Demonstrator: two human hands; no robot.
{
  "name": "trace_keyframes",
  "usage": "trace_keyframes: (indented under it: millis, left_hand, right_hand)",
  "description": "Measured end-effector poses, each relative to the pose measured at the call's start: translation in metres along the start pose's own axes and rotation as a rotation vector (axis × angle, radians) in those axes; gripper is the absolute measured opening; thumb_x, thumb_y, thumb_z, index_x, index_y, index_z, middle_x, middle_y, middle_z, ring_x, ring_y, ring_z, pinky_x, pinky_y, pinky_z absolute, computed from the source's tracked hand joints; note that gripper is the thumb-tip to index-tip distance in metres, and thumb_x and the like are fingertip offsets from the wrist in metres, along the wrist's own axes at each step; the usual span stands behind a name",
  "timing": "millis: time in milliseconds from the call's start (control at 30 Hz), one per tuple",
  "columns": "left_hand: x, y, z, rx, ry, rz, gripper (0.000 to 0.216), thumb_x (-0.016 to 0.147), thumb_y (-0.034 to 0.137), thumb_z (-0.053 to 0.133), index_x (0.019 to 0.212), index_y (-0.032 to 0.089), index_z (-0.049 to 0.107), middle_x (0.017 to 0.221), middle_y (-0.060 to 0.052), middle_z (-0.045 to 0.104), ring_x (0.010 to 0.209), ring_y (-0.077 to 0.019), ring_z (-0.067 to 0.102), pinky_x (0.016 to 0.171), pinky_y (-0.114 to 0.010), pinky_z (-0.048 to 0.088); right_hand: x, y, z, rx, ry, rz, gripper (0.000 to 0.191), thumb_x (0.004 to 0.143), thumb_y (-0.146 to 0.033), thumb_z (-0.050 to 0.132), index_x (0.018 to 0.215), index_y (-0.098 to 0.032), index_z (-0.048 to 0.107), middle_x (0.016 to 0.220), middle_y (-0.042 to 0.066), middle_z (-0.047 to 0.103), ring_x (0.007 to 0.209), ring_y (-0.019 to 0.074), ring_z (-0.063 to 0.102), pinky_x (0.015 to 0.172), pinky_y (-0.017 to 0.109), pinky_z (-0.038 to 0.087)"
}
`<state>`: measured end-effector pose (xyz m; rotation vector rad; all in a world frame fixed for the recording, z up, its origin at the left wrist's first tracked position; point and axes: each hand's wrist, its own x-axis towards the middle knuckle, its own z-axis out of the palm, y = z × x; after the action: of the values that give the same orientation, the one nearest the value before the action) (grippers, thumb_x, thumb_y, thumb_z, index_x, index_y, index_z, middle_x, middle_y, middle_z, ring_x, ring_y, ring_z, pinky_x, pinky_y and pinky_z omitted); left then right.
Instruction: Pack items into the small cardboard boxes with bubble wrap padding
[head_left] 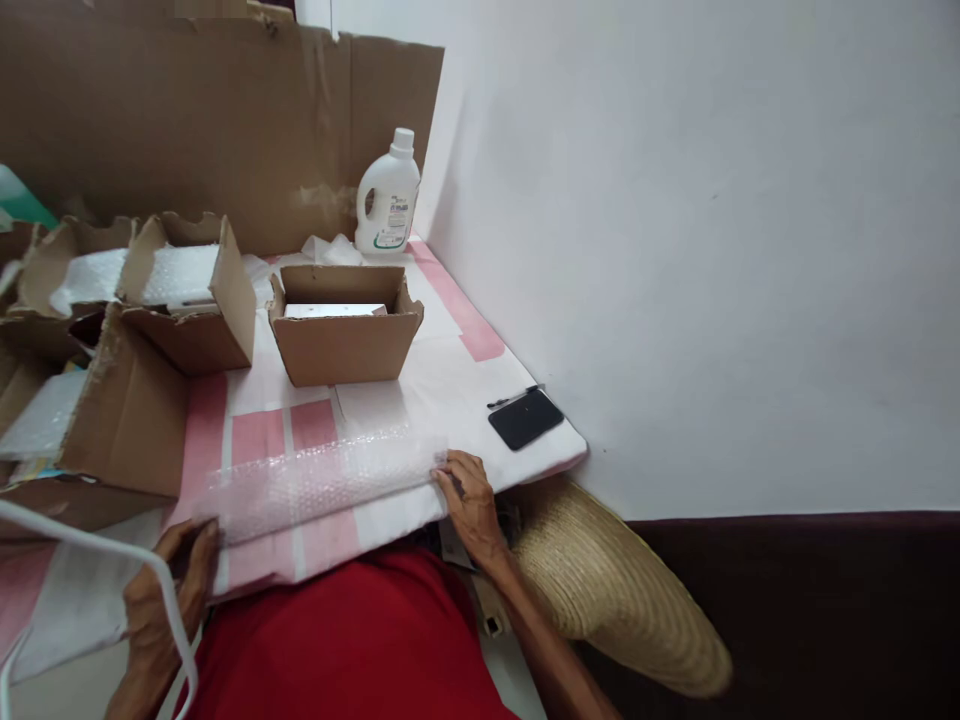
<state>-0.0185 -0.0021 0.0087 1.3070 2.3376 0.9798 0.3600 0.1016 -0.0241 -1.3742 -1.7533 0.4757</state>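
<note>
— So, from the head camera, what have the hands got?

— A strip of bubble wrap (322, 480), lying across the near edge of the table (450, 370) on its pink-and-white cover. The right hand (469, 500) has its fingers curled down onto the strip's right end, pinning it there. The left hand (169, 590) is at the strip's left end with fingers bent around the edge; whether it truly pinches the film I cannot tell (a white wire hanger (150, 570) crosses in front of it).

— How would that wrap behave?

— Light, soft and limp, I'd judge; it will sag if held at one point, so the two ends are the sensible places to grip. Slightly slick, too.

— And beyond it?

— An open cardboard box (345, 340) just behind, more boxes (157, 320) to the left, a white jug (388, 200) at the back, a black phone (525, 418) to the right, a straw hat (615, 590) below the table edge.
</note>
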Motion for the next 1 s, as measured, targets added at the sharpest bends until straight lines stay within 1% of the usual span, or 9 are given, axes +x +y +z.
trace_keyframes:
  millis: [67, 167, 467, 633, 700, 767, 833, 900, 1000]
  left_hand:
    - [-0.002, 0.007, 0.006, 0.039, 0.027, -0.031, 0.056, 0.083, 0.067, 0.048, 0.104, 0.019, 0.07, 0.097, -0.01, 0.074, 0.091, -0.0288, 0.07, 0.088, -0.043, 0.053]
    - [-0.005, 0.011, 0.011, 0.174, 0.079, 0.016, 0.059, 0.087, 0.065, 0.043, 0.107, 0.017, 0.07, 0.101, -0.014, 0.073, 0.095, -0.0315, 0.068, 0.092, -0.046, 0.052]
    - [-0.002, 0.011, 0.019, 0.322, 0.207, 0.267, 0.049, 0.094, 0.053, 0.043, 0.103, 0.013, 0.07, 0.092, -0.014, 0.072, 0.088, -0.028, 0.067, 0.085, -0.039, 0.052]
    - [-0.001, 0.017, 0.016, 0.321, 0.267, 0.282, 0.047, 0.093, 0.049, 0.048, 0.112, 0.011, 0.067, 0.088, -0.011, 0.068, 0.08, -0.0261, 0.065, 0.079, -0.038, 0.052]
    - [-0.002, 0.023, 0.015, 0.334, 0.318, 0.327, 0.048, 0.093, 0.045, 0.05, 0.12, 0.009, 0.064, 0.094, -0.014, 0.069, 0.086, -0.0283, 0.066, 0.083, -0.042, 0.052]
    - [-0.006, 0.03, 0.019, 0.339, 0.349, 0.478, 0.043, 0.093, 0.039, 0.053, 0.124, 0.011, 0.063, 0.109, -0.018, 0.069, 0.099, -0.0308, 0.065, 0.094, -0.046, 0.049]
    - [-0.013, 0.035, 0.028, 0.291, 0.251, 0.691, 0.041, 0.092, 0.032, 0.055, 0.129, 0.017, 0.061, 0.125, -0.017, 0.066, 0.112, -0.0313, 0.063, 0.103, -0.048, 0.045]
    - [-0.021, 0.037, 0.04, 0.258, 0.067, 0.845, 0.045, 0.091, 0.028, 0.055, 0.136, 0.022, 0.057, 0.137, -0.016, 0.061, 0.128, -0.0328, 0.056, 0.111, -0.05, 0.039]
    - [-0.031, 0.035, 0.056, 0.312, -0.084, 0.885, 0.055, 0.092, 0.03, 0.054, 0.147, 0.027, 0.049, 0.151, -0.016, 0.051, 0.147, -0.0382, 0.035, 0.119, -0.059, 0.024]
  right_hand:
    - [-0.001, -0.004, 0.004, -0.03, 0.034, 0.011, 0.017, 0.099, -0.028, 0.057, 0.086, -0.021, 0.065, 0.104, 0.01, 0.069, 0.105, 0.0264, 0.059, 0.095, 0.046, 0.047]
    - [-0.001, -0.008, 0.008, -0.06, 0.067, 0.032, 0.017, 0.097, -0.028, 0.059, 0.082, -0.021, 0.062, 0.102, 0.01, 0.068, 0.104, 0.026, 0.058, 0.093, 0.045, 0.047]
    - [0.003, -0.011, 0.012, -0.084, 0.082, 0.088, 0.017, 0.093, -0.024, 0.061, 0.076, -0.022, 0.058, 0.098, 0.008, 0.066, 0.101, 0.0254, 0.056, 0.092, 0.042, 0.045]
    - [0.01, -0.014, 0.012, -0.115, 0.055, 0.129, 0.02, 0.088, -0.018, 0.064, 0.071, -0.022, 0.055, 0.095, 0.007, 0.064, 0.096, 0.0248, 0.055, 0.089, 0.04, 0.044]
    - [0.013, -0.014, 0.012, -0.138, 0.03, 0.153, 0.021, 0.085, -0.014, 0.066, 0.07, -0.022, 0.054, 0.094, 0.007, 0.063, 0.095, 0.0247, 0.054, 0.088, 0.039, 0.044]
    - [0.016, -0.015, 0.012, -0.158, 0.009, 0.17, 0.021, 0.082, -0.012, 0.067, 0.069, -0.022, 0.054, 0.093, 0.006, 0.063, 0.094, 0.0245, 0.054, 0.088, 0.039, 0.044]
    - [0.017, -0.015, 0.013, -0.168, -0.001, 0.172, 0.021, 0.081, -0.01, 0.068, 0.069, -0.022, 0.054, 0.091, 0.006, 0.063, 0.093, 0.0242, 0.054, 0.088, 0.039, 0.044]
    - [0.017, -0.015, 0.013, -0.174, 0.002, 0.167, 0.021, 0.081, -0.011, 0.068, 0.069, -0.022, 0.055, 0.091, 0.005, 0.063, 0.093, 0.0239, 0.054, 0.088, 0.038, 0.045]
    - [0.017, -0.011, 0.01, -0.182, 0.029, 0.158, 0.018, 0.083, -0.014, 0.066, 0.071, -0.022, 0.056, 0.089, 0.004, 0.063, 0.092, 0.0236, 0.055, 0.086, 0.038, 0.046]
